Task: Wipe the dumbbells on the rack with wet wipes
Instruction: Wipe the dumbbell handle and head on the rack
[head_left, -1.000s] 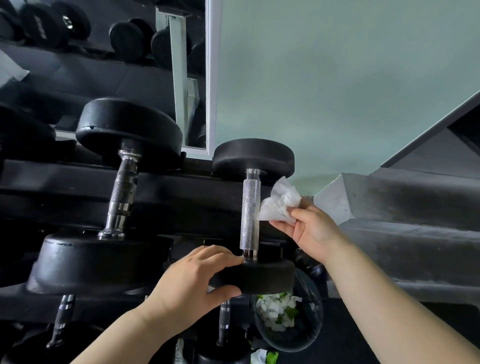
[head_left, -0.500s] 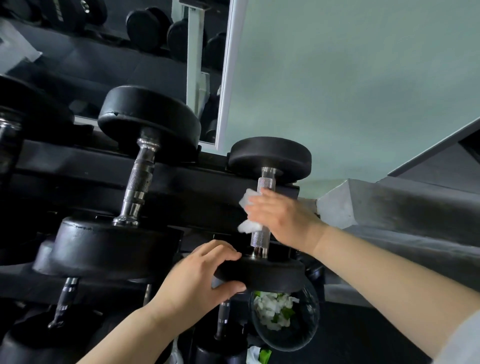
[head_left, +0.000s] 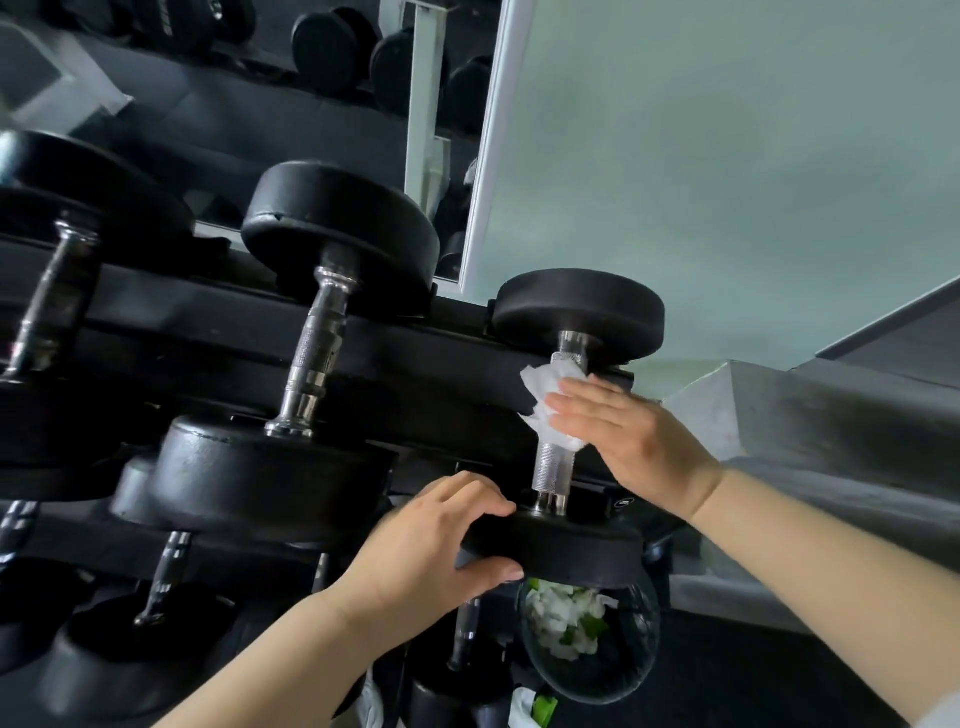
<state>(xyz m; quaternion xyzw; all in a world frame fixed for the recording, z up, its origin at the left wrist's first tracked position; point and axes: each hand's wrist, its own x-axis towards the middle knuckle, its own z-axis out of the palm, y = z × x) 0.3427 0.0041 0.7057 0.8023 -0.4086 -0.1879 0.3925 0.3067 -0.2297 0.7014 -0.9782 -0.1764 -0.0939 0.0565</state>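
Right hand (head_left: 639, 447) fingers (head_left: 582, 402) straight, press wet wipe (head_left: 537, 392) on upright dumbbell handle (head_left: 551, 465); left hand (head_left: 431, 551) grips lower head (head_left: 566, 548).

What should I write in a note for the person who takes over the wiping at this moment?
Left grip: curled round the near head of the small dumbbell, steadying it on the rack.
Right grip: fingers straight, pressing the wet wipe against the upper part of its handle.
Done: wipe is on this handle; which dumbbells are already clean cannot be told.
Left: lower handle, both heads, then the larger dumbbell beside it and the rest.
A clear bin with crumpled white pieces is below.
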